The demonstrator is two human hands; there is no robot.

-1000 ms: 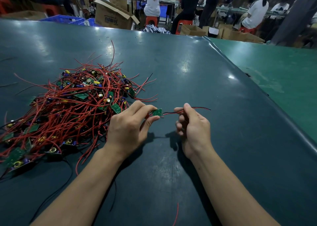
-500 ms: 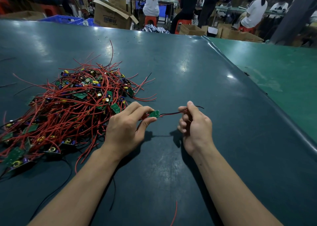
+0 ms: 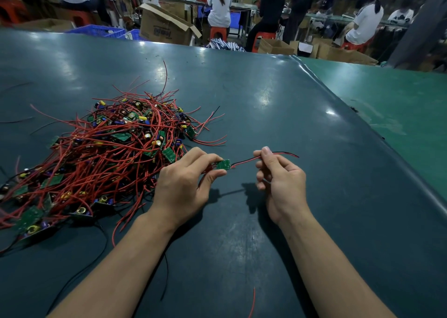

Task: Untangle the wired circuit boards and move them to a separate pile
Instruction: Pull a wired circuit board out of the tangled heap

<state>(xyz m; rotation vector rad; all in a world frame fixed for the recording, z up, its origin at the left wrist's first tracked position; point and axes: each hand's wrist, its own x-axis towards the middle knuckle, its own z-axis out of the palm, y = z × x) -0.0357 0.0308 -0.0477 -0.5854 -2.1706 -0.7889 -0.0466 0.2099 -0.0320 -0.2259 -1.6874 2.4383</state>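
Observation:
A tangled pile of small green circuit boards with red wires (image 3: 106, 153) lies on the dark table at the left. My left hand (image 3: 183, 184) pinches one small green circuit board (image 3: 223, 164) between thumb and fingers, just right of the pile's edge. Its red and black wires (image 3: 244, 162) run rightward to my right hand (image 3: 278, 182), which grips them between thumb and forefinger. The wire ends (image 3: 290, 153) stick out past that hand. Both hands hover slightly above the table.
The dark green table (image 3: 278, 245) stretches ahead; a lighter green table (image 3: 399, 105) adjoins at right. Loose red wire scrap (image 3: 252, 303) and black wires (image 3: 167, 276) lie near my forearms. Cardboard boxes (image 3: 164, 27), blue crates and seated people are beyond the far edge.
My right hand has slid slightly right along the wires, so more wire shows between the hands. The left hand keeps its hold on the board.

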